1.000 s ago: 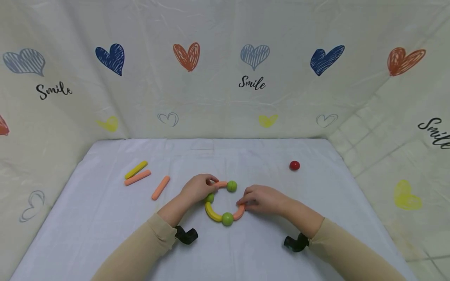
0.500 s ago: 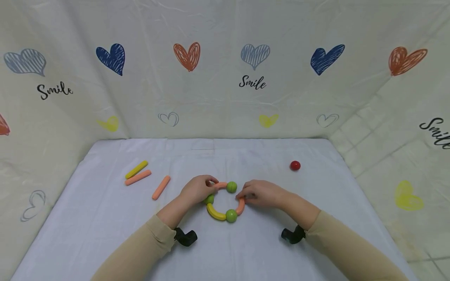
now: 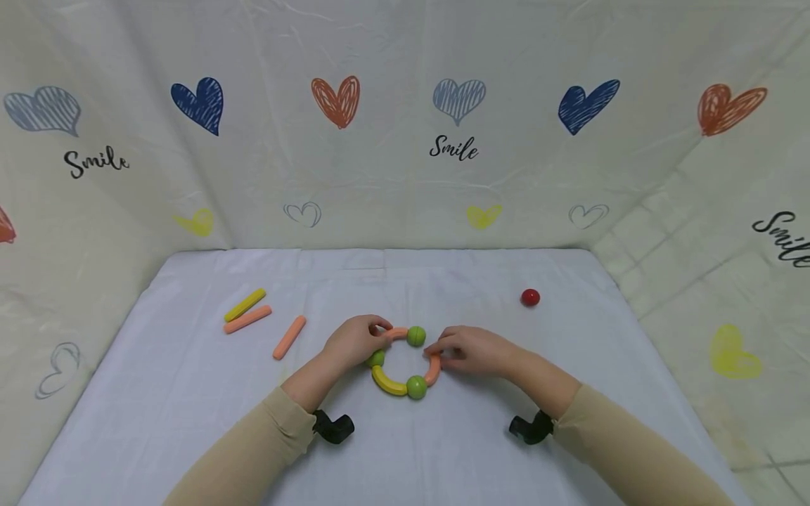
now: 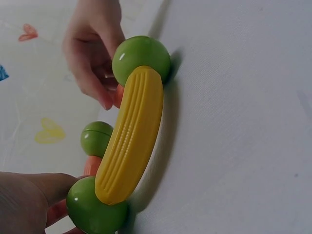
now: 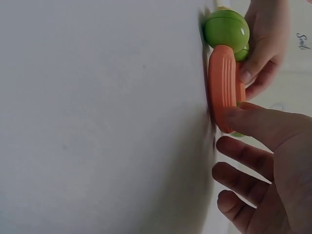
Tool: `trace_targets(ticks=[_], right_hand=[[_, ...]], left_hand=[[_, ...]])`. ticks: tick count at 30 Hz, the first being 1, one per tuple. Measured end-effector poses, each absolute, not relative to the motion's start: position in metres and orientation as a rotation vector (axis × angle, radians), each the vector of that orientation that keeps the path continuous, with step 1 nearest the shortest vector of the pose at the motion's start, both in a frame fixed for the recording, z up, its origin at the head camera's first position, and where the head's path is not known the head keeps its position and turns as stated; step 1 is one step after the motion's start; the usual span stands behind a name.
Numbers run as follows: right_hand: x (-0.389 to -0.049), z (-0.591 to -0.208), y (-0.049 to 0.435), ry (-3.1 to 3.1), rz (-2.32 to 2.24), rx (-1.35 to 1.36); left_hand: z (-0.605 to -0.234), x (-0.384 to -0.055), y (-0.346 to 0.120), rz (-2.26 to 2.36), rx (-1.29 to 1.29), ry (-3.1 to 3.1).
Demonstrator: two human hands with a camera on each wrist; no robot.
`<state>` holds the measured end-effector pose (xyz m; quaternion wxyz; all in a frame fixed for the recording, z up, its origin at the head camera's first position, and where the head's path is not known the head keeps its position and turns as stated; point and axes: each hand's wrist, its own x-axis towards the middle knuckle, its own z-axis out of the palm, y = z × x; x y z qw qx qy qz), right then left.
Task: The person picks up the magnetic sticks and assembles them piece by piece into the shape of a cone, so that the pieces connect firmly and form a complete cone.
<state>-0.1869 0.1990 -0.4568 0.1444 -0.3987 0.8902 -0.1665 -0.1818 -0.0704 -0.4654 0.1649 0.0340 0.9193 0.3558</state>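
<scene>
A nearly closed ring of curved rods and green balls lies on the white table in the head view. My left hand (image 3: 356, 341) pinches the upper-left orange curved rod (image 3: 397, 333), beside the left green ball (image 3: 376, 358). My right hand (image 3: 477, 351) pinches the free end of the right-hand orange curved rod (image 5: 223, 83) with thumb and a fingertip. That rod's other end meets the near green ball (image 3: 417, 387), which joins the ridged yellow curved rod (image 4: 129, 136). A gap separates the far green ball (image 3: 416, 336) from the rod in my right hand.
Off to the left lie a straight yellow stick (image 3: 245, 305) and two straight orange sticks (image 3: 289, 337). A red ball (image 3: 530, 297) sits at the back right. Behind the table (image 3: 443, 457) hangs a heart-printed curtain (image 3: 392, 169).
My right hand has shifted slightly away from me, swinging the right orange rod, near green ball and yellow rod rightward and back. My left hand stays almost still.
</scene>
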Motion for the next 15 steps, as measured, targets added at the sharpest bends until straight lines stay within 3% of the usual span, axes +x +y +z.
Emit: trace_targets(ticks=[15], right_hand=[[-0.163,-0.458,0.196,2.748,-0.609,-0.674]], left_hand=[[-0.463,-0.181,-0.071,1.015,0.091,2.624]])
